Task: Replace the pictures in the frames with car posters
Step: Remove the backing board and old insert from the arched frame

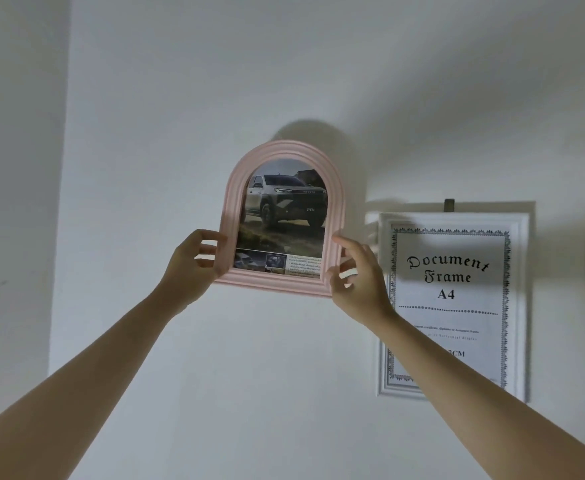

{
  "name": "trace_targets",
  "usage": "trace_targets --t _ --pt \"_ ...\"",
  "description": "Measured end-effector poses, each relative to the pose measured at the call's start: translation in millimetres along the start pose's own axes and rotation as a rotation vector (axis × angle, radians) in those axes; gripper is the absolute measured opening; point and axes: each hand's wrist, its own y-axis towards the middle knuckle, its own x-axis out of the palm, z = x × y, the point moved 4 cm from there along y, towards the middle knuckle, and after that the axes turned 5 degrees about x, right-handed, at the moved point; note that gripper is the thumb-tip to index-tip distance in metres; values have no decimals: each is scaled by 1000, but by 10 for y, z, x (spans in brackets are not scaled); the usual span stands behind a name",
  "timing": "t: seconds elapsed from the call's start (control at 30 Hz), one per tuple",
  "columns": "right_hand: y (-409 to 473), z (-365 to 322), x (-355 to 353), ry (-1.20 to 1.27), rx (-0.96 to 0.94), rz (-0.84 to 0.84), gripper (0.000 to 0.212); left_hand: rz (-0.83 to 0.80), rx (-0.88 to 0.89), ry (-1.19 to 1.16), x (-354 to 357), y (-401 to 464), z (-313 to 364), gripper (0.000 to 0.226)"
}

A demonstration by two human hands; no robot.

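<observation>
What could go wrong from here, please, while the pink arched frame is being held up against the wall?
1. Both hands, left and right, hold the pink arched frame only by its lower edges, so it may slip or tip forward.
2. No hook is visible behind it, so it could miss its hanger and drop.
3. The white document frame hangs just beyond the right hand; the right forearm crosses it and could knock it.
</observation>
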Motion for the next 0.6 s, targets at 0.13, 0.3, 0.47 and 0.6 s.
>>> trace_targets --t 0.13,0.3,0.47,0.6 --pt "-288 -173 -173 48 31 39 39 -74 -22 -20 43 -361 124 54" --pt "-759 -303 -395 158 166 57 29 -173 -141 -80 102 -941 206 68" --pt "-1402 -597 -734 220 325 78 27 -283 -213 -123 226 -1669 292 70" --pt "-2068 -721 -1069 195 459 62 29 -371 -302 -157 409 -2343 314 71"
